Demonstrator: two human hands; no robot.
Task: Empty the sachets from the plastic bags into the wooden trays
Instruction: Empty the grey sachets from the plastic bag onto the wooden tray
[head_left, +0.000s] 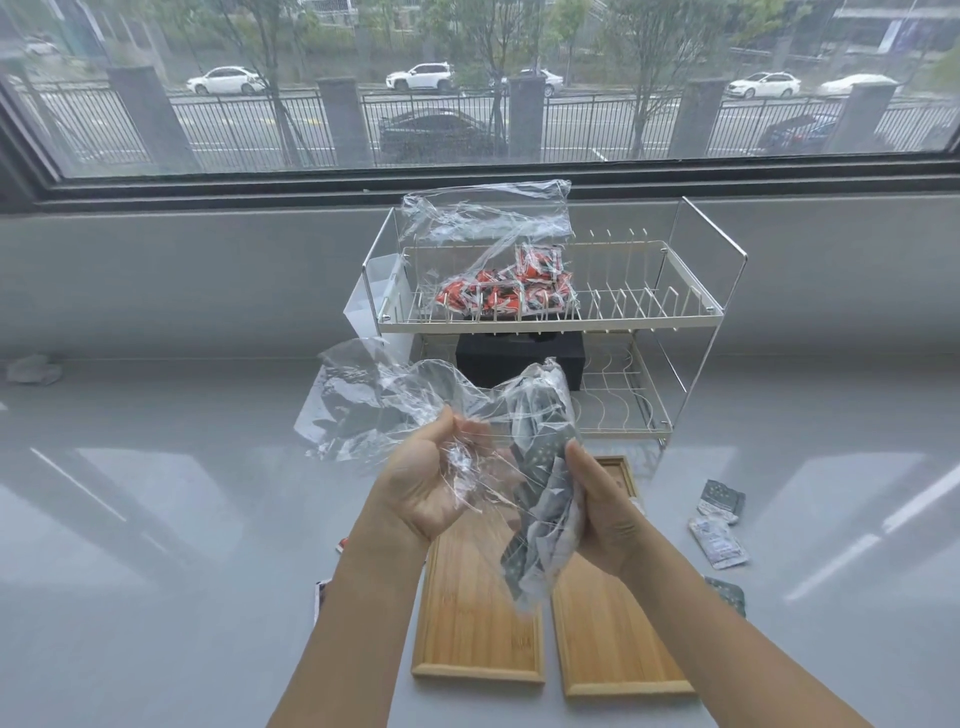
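Observation:
Both hands hold one crumpled clear plastic bag (384, 400) above two wooden trays. My left hand (436, 483) pinches its loose, see-through end. My right hand (605, 509) grips the part filled with grey dotted sachets (540, 519), which hangs down between the trays. The left wooden tray (475, 623) and the right wooden tray (615, 639) lie side by side on the grey counter, both bare where visible. A second clear bag (483, 218) with red sachets (498, 293) rests on the top shelf of the dish rack.
A white two-tier wire dish rack (649, 306) stands behind the trays, with a black box (519, 356) on its lower shelf. Loose grey sachets (719, 525) lie right of the trays. Sachet edges (322, 592) peek out left of my forearm. A window runs along the back.

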